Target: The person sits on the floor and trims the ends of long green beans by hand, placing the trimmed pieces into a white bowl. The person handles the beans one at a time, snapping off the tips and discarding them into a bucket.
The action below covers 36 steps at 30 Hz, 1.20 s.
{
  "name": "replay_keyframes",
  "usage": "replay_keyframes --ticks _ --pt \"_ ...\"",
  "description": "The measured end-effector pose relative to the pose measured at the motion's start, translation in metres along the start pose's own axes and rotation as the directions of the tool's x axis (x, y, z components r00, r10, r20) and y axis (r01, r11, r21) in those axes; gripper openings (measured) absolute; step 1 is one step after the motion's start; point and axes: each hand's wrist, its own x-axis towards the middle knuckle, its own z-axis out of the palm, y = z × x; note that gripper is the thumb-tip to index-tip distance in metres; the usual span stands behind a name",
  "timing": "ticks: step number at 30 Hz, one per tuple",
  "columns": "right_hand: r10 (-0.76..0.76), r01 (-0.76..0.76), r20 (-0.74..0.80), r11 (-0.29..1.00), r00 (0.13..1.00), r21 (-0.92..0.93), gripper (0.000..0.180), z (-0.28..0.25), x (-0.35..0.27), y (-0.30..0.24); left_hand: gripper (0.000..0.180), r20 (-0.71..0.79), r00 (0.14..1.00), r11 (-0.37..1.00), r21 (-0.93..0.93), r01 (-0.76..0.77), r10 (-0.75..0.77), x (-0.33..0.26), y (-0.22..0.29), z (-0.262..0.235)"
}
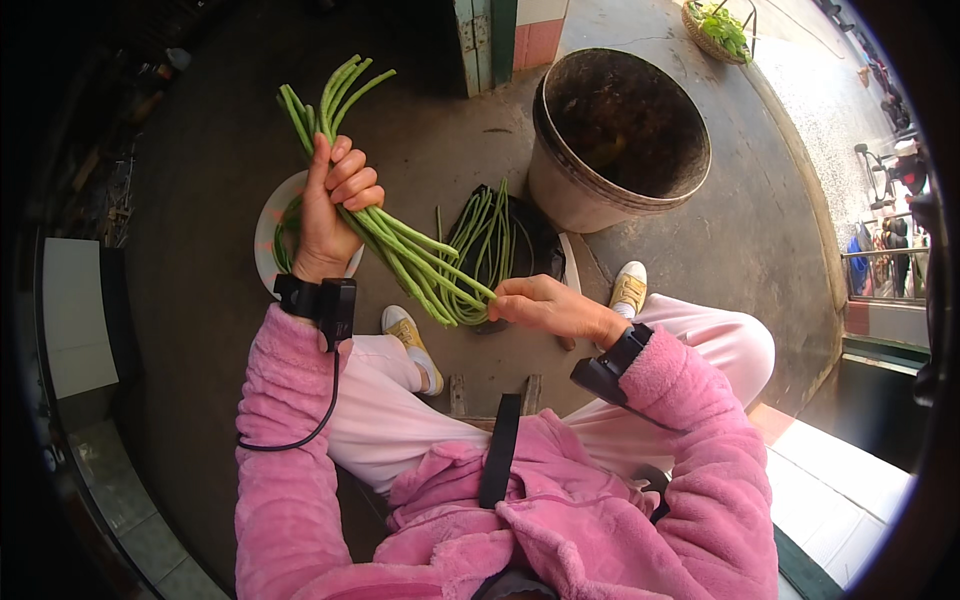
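While the left hand (335, 205) grips the likely light, bendy green beans (405, 250) mid-bundle, a sound hold, the right hand (545, 303) pinches ends toward four o'clock.

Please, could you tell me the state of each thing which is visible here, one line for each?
Left hand: closed around the long beans.
Long beans: bunched, lifted, upper ends fanned out.
Right hand: fingers closed at the bunch's lower end.
Loose beans: lying tangled near the bucket.
White dish: partly hidden, holding some beans.
Bucket: upright, open, contents unclear.
Basket: holding leafy greens.
Shoes: worn.
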Motion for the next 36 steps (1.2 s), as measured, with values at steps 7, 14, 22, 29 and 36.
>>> replay_keyframes --ticks 7,14,22,29,36 --pt "-0.087 0.190 -0.313 0.930 0.946 0.314 0.024 0.004 0.009 0.017 0.028 0.030 0.999 1.000 -0.009 -0.012 0.013 -0.001 0.002 -0.003" --pt "0.008 0.273 -0.435 0.768 0.900 0.579 0.017 -0.038 0.008 0.030 0.029 0.032 0.997 0.991 -0.122 -0.060 0.065 -0.003 0.020 -0.002" --pt "0.083 -0.065 -0.114 0.986 0.990 0.154 0.034 -0.041 -0.005 0.039 0.030 0.049 0.983 0.980 -0.103 -0.173 0.179 -0.006 0.044 -0.005" --pt "0.092 -0.098 -0.053 0.989 0.994 -0.115 0.030 -0.033 -0.015 0.016 0.031 0.024 0.970 0.969 -0.056 -0.239 0.241 -0.008 0.058 -0.016" --pt "-0.183 0.119 -0.074 0.846 0.980 -0.521 0.025 -0.020 -0.017 0.002 0.028 0.017 0.958 0.957 -0.032 -0.287 0.288 -0.011 0.068 -0.024"
